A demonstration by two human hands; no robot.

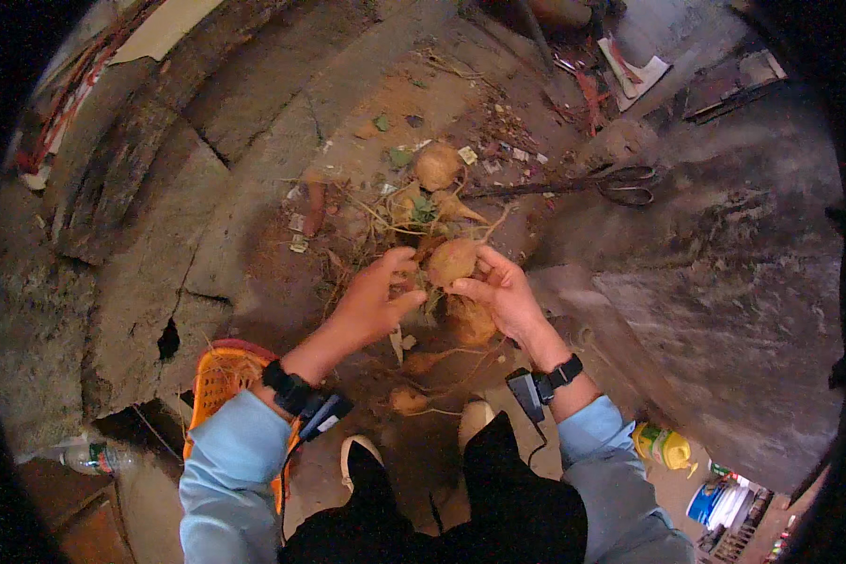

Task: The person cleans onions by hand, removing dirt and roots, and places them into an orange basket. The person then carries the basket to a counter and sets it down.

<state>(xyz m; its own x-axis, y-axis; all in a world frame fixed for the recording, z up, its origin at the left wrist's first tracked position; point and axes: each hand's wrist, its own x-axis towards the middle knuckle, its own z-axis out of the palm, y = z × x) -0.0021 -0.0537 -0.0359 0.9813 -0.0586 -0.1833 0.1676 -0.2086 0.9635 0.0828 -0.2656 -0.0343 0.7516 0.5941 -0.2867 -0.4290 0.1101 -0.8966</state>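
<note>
A round tan root tuber (452,261) is in my right hand (502,292), pinched between thumb and fingers. My left hand (381,296) is just left of it, fingers curled and apart, with nothing clearly held. Beneath the held tuber lies another round tuber (471,321), partly hidden by my right hand. Farther off, a large round tuber (437,166) rests beside a tapered tuber (458,206) among stringy roots and green leaves (423,209). Nearer my feet are a slim tuber (423,361) and a small tuber (409,400), both with long thin roots.
Scissors (627,187) with dark handles lie right of the tubers. An orange plastic basket (218,374) stands by my left forearm. Cracked stone slabs (148,211) border the left. A clear bottle (92,458) is at lower left, a yellow container (664,447) at lower right.
</note>
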